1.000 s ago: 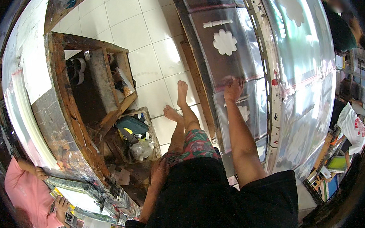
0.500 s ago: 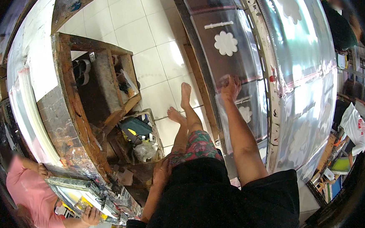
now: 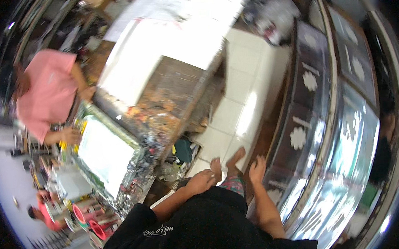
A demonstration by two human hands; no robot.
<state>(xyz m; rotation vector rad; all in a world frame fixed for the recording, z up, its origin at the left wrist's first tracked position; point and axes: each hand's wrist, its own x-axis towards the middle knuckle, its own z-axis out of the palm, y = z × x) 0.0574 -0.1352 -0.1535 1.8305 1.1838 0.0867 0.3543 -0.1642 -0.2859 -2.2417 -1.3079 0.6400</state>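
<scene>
My left hand [image 3: 201, 181] hangs in front of my body above my thigh, fingers loosely extended, with nothing seen in it. Beside the long table on the right, my right hand [image 3: 257, 170] is held low, fingers stretched and holding nothing that I can see. Closest to it is a row of clear plastic sheets on a dark surface, printed with white flower shapes [image 3: 298, 138] and short white bars. Motion blurs the picture somewhat.
A paint-stained wooden table [image 3: 172, 88] bears white sheets [image 3: 137, 52] on the left. There a co-worker in a pink shirt [image 3: 48, 92] handles a framed screen [image 3: 138, 155] and something yellow [image 3: 71, 137]. White floor tiles [image 3: 227, 112] run between the tables. Further back sits another person [image 3: 50, 213].
The view has swung left toward the co-worker's table. My right hand has come off the plastic sheets and drawn back toward my body. My left hand has moved from my hip to the front.
</scene>
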